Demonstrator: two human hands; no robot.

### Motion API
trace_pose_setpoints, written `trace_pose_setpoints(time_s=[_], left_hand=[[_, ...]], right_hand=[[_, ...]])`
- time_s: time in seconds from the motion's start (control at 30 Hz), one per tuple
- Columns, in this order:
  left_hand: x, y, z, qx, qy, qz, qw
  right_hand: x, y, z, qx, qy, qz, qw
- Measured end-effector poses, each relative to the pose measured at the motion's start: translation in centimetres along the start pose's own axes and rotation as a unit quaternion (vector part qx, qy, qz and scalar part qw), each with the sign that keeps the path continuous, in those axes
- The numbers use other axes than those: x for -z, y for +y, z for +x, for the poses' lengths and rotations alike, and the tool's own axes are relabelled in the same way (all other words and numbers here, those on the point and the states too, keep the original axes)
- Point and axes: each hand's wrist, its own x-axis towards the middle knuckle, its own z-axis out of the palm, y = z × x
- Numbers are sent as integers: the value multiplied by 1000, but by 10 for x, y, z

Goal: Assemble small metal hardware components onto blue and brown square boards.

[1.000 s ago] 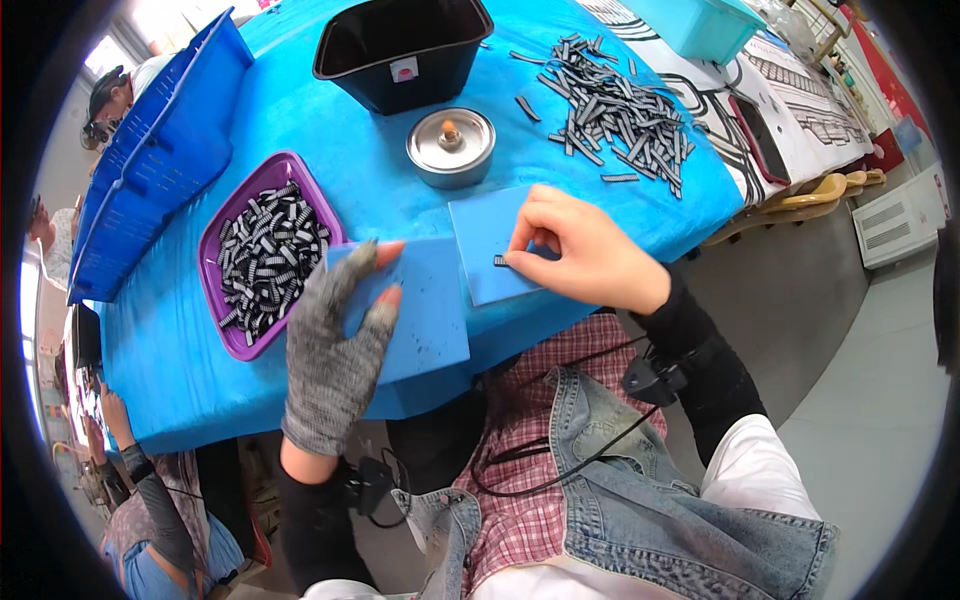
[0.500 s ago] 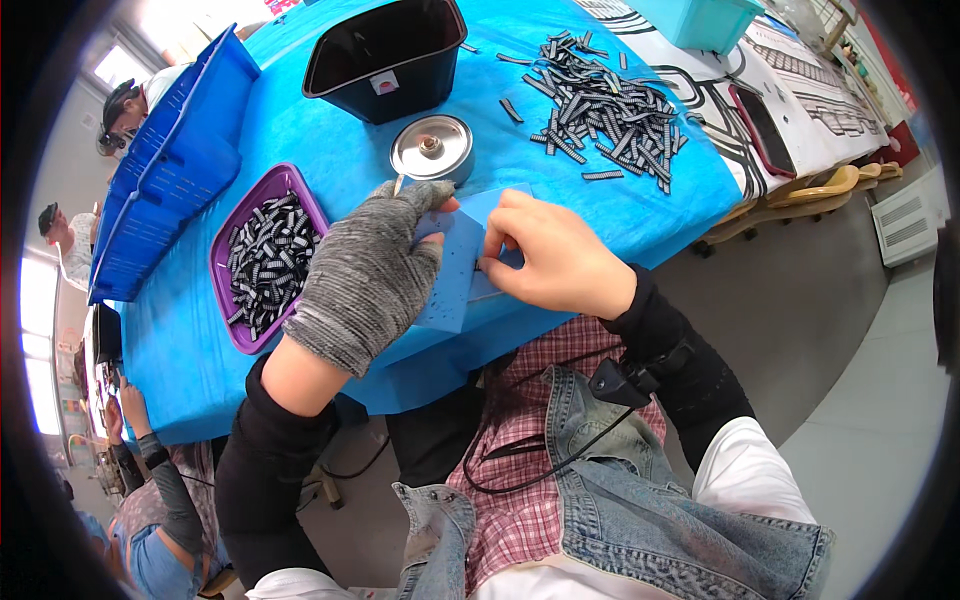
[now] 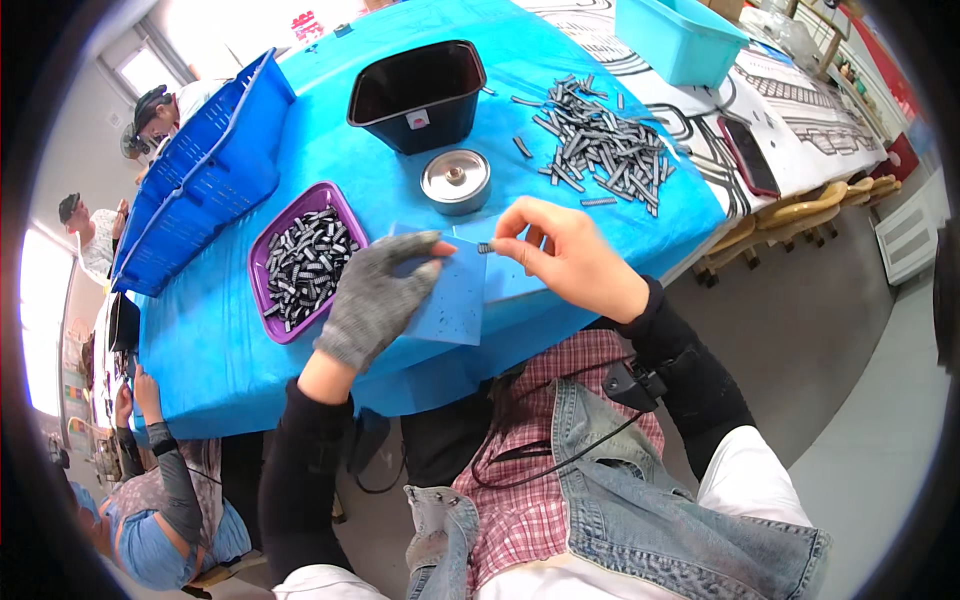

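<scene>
My left hand (image 3: 385, 295), in a grey fingerless glove, hovers at the left side of a blue sheet (image 3: 445, 310) at the table's near edge. Its thumb and fingers are apart, and I see nothing between them. A small black-and-white striped strip (image 3: 485, 248) is pinched between the thumb and forefinger of my bare right hand (image 3: 565, 255), over the sheet's right side. Just beyond stands a round metal tin (image 3: 456, 180) with a small fitting in its top. Left of my gloved hand, a purple tray (image 3: 262, 290) holds many short striped pieces (image 3: 308, 262).
A black bin (image 3: 415, 105) stands behind the tin. Longer striped strips (image 3: 605, 145) lie heaped at the right. Blue crates (image 3: 205, 170) line the left edge. A turquoise bin (image 3: 680, 45) and a phone (image 3: 748, 157) sit at the far right. Other people work at the left.
My view has shifted, so the table things sit further right. My left hand has drawn back from the tin and opened. The strip in my right fingers now shows plainly.
</scene>
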Motion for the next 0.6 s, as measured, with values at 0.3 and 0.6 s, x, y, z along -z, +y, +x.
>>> trace_pose_setpoints(time_s=[0.3,0.6], left_hand=[[3,19,-42,129,3,-325,937],[-13,13,-58,168,18,-360,917]], right_hand=[[-6,-39,-6,12,-23,202,979],[-11,-46,-16,31,-61,150,986]])
